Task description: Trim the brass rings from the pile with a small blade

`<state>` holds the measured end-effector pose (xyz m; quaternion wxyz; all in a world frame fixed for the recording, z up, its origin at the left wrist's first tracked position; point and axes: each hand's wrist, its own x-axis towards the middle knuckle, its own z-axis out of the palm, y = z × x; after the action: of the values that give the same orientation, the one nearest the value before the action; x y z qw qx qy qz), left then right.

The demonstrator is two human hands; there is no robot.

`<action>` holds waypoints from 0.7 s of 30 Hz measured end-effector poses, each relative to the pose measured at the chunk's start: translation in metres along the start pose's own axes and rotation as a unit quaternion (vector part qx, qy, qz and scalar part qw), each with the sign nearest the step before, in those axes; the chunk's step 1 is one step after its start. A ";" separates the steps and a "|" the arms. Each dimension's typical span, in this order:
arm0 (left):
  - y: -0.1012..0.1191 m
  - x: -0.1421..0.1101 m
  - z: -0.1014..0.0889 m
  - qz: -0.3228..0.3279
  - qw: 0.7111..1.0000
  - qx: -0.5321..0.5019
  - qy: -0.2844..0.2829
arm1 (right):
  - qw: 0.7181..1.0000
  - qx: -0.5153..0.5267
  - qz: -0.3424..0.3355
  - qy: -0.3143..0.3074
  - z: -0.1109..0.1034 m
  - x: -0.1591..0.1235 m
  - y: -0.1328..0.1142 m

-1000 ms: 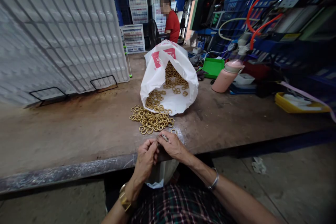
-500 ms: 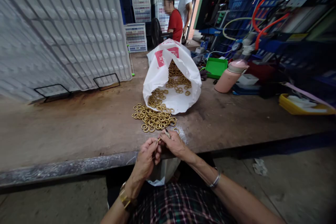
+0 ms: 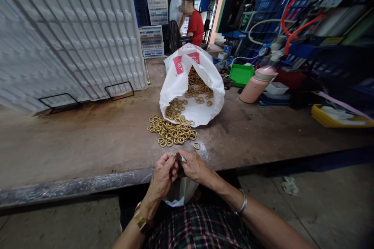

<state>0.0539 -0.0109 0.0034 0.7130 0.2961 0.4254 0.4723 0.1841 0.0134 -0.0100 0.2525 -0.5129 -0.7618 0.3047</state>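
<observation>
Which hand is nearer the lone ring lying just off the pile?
Right. The right hand is just on the near side of the lone ring; the left hand is farther off, to its near left.

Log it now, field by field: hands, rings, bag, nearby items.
Left hand: pinching a small golden piece, mostly hidden
Right hand: holding a slim pale item, mostly hidden
Ring pile: on the bench, at the white bag's mouth
White bag: mouth toward the hands, more rings inside
Single ring: apart from the pile
Pink bottle: right of bag, by green tray
</observation>
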 end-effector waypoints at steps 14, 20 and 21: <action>0.007 -0.017 -0.001 0.021 0.997 0.068 -0.038 | 0.979 -0.188 0.023 -0.068 -0.010 -0.004 -0.001; 0.022 -0.020 0.008 -0.033 0.997 -0.060 -0.026 | 0.974 -0.207 0.086 0.039 -0.026 -0.009 0.014; 0.021 -0.017 0.008 -0.038 0.996 -0.079 -0.008 | 0.970 -0.213 0.104 0.062 -0.030 -0.010 0.016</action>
<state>0.0483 -0.0191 0.0301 0.7548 0.2267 0.3921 0.4744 0.2190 0.0150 -0.0017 0.1509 -0.6492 -0.7344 0.1282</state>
